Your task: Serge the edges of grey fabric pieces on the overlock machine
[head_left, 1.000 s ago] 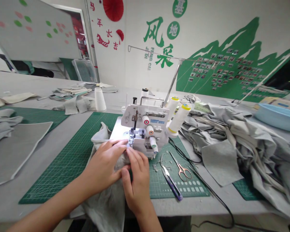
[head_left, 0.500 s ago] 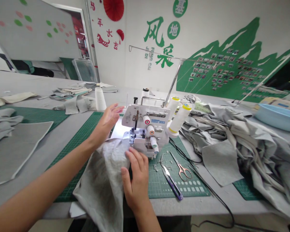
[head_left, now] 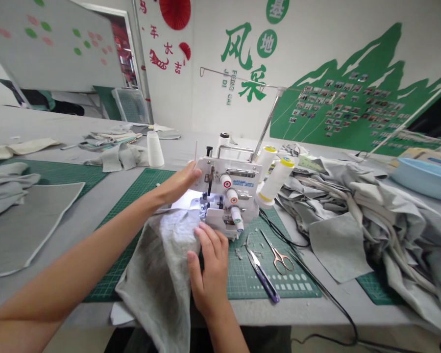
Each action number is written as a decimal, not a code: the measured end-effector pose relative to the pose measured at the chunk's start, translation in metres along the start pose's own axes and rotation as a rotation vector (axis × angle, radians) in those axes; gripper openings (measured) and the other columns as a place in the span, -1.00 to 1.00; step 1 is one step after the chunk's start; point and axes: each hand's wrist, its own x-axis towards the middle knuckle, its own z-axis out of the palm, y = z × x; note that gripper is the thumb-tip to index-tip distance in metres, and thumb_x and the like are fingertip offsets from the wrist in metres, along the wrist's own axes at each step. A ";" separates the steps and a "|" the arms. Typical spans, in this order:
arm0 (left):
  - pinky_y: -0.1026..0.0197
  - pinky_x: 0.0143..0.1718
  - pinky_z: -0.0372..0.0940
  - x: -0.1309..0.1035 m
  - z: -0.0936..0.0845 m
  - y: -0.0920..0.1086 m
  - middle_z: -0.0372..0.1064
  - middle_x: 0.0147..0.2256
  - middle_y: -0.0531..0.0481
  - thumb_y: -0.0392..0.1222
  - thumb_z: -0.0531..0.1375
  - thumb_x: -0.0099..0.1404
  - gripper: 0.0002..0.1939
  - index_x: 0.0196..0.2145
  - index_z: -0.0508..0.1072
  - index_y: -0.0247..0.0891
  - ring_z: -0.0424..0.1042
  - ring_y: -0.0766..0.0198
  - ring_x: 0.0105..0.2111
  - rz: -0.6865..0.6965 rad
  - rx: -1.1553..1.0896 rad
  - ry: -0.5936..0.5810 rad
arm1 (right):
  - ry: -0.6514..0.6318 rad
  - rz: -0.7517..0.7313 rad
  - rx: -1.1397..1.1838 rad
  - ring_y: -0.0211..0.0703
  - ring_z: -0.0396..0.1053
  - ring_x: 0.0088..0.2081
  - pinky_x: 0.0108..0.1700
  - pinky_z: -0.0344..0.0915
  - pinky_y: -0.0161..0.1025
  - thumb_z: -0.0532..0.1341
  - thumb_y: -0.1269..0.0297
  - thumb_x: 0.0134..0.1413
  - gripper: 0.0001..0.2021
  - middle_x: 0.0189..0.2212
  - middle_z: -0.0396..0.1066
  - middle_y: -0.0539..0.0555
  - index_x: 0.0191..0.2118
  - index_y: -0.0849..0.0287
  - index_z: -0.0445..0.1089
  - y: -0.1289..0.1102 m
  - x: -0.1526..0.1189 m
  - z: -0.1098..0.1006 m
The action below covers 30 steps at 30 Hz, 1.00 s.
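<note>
Right hand [head_left: 208, 272] lies flat on the grey cloth [head_left: 163, 274], fingers spread and pressing it down just near of the serger [head_left: 226, 196], gripping nothing. Left hand [head_left: 178, 182] is up at the far left corner of the machine, fingers loosely curled against its white casing; whether it pinches anything there I cannot tell. The cloth runs from under the needle area, across the green mat [head_left: 279, 274], and drapes off the near edge of the table [head_left: 316, 314]. Two white thread cones [head_left: 275, 179] with yellow tops stand at the machine's right, and a lone cone [head_left: 155, 148] stands farther off to the left. To the right of the right hand, a purple-handled snip [head_left: 264, 279] and small scissors [head_left: 279, 252] lie side by side on the mat, scraps of trimmed cloth scattered beside them. A black cord [head_left: 327, 299] trails off the near edge. Far right, a pale blue basin [head_left: 424, 176] sits at the table's edge; what it holds is hidden by its wall. Between it and the machine, a big heap of grey pieces [head_left: 371, 215] spills across the table. On the left, more flat grey pieces [head_left: 25, 220] lie apart from the work.
</note>
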 end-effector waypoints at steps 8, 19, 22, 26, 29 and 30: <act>0.01 0.10 0.23 -0.067 -0.004 0.033 0.47 -0.14 -0.10 0.04 0.08 0.45 -0.67 -0.13 0.47 -0.26 0.41 0.08 -0.07 0.046 0.308 0.253 | 0.010 -0.004 0.036 0.07 0.21 0.19 0.18 0.20 0.10 0.14 0.35 0.29 -0.56 0.20 0.34 0.18 0.25 0.09 0.25 0.002 0.001 0.001; -0.09 0.24 0.18 -0.140 0.028 0.037 0.28 0.24 -0.17 -0.12 0.08 0.44 -0.59 0.19 0.31 -0.24 0.23 0.00 0.23 0.159 0.636 -0.167 | 0.199 0.721 0.824 -0.18 0.42 -0.31 -0.26 0.38 -0.25 0.22 0.09 0.24 -0.79 -0.31 0.44 0.02 -0.19 0.14 0.39 -0.011 -0.004 0.010; -0.07 0.24 0.20 -0.136 0.024 0.040 0.28 0.24 -0.14 -0.14 0.05 0.44 -0.60 0.18 0.34 -0.21 0.24 0.01 0.23 0.133 0.609 -0.166 | 0.047 0.938 1.118 -0.28 0.26 -0.52 -0.48 0.23 -0.35 0.29 -0.01 0.14 -0.68 -0.55 0.30 -0.08 -0.38 0.17 0.38 -0.018 -0.001 0.011; -0.08 0.28 0.15 -0.137 0.024 0.042 0.24 0.27 -0.09 -0.19 0.03 0.44 -0.55 0.25 0.29 -0.15 0.20 0.02 0.25 0.126 0.605 -0.183 | 0.055 0.936 1.136 -0.30 0.16 -0.53 -0.48 0.16 -0.36 0.39 0.09 0.03 -0.72 -0.59 0.26 -0.10 -0.45 0.19 0.42 -0.026 0.003 0.004; -0.09 0.29 0.13 -0.138 0.026 0.039 0.21 0.28 -0.06 -0.19 0.04 0.45 -0.54 0.27 0.28 -0.09 0.17 0.01 0.26 0.135 0.612 -0.183 | 0.153 0.906 1.070 -0.26 0.25 -0.42 -0.34 0.26 -0.32 0.44 0.15 -0.06 -0.76 -0.48 0.36 -0.07 -0.43 0.17 0.44 -0.029 0.005 0.000; -0.09 0.29 0.12 -0.138 0.027 0.038 0.20 0.29 -0.06 -0.19 0.04 0.44 -0.54 0.27 0.29 -0.08 0.16 0.01 0.26 0.137 0.614 -0.181 | 0.178 0.896 1.055 -0.25 0.26 -0.40 -0.31 0.27 -0.32 0.44 0.16 -0.08 -0.76 -0.47 0.37 -0.07 -0.43 0.16 0.42 -0.029 0.004 -0.001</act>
